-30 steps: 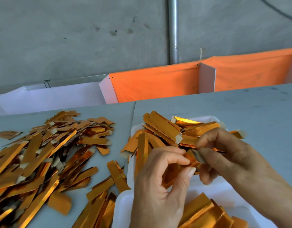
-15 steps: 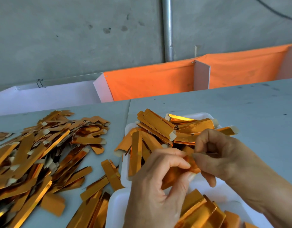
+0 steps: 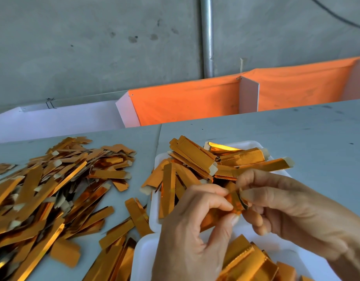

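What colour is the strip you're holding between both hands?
Shiny metallic orange-gold; the strip shows best in the head view.

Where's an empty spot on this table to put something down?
The bare grey table right of the white foam tray, up to the orange cloth wall, is free. The left side is crowded with a heap of shiny gold foil strips.

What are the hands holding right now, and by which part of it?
One gold foil strip, pinched by both hands: the left hand grips its lower part, the right hand its upper end.
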`<state>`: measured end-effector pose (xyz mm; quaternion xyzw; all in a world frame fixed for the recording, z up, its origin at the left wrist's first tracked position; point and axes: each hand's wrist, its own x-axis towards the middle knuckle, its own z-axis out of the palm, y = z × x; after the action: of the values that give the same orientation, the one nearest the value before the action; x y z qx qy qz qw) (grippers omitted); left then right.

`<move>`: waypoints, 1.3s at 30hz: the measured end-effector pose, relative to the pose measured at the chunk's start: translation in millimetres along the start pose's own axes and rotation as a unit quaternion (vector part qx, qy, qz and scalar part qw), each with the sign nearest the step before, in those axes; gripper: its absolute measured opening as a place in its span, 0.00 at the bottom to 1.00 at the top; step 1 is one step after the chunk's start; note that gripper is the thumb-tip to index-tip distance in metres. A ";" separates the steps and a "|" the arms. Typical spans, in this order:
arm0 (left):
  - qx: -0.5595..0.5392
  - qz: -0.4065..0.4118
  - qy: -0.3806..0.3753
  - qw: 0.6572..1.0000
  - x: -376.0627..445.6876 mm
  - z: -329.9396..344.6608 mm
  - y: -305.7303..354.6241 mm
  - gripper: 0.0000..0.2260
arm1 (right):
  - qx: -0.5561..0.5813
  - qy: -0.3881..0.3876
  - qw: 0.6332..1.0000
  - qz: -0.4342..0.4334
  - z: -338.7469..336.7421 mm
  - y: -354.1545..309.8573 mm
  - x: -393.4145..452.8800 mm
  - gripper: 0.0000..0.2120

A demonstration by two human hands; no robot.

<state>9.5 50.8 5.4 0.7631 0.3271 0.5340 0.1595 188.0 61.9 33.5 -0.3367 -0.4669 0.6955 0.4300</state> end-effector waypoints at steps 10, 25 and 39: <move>0.052 0.021 -0.017 0.998 0.7 -0.4 -0.6 0.05 | -0.096 0.059 0.993 -0.033 4.1 2.9 1.6 0.04; 0.089 0.052 -0.029 0.994 2.3 -3.2 -0.1 0.05 | -0.087 -0.028 0.996 -0.009 -9.9 -0.9 -0.9 0.01; -0.009 -0.002 -0.018 1.000 3.1 -2.5 2.2 0.06 | 0.072 -0.060 0.996 0.009 -11.9 14.4 7.3 0.16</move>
<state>8.6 51.0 9.8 0.7705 0.3212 0.5225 0.1736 191.3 70.0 15.4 -0.2667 -0.4370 0.7503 0.4182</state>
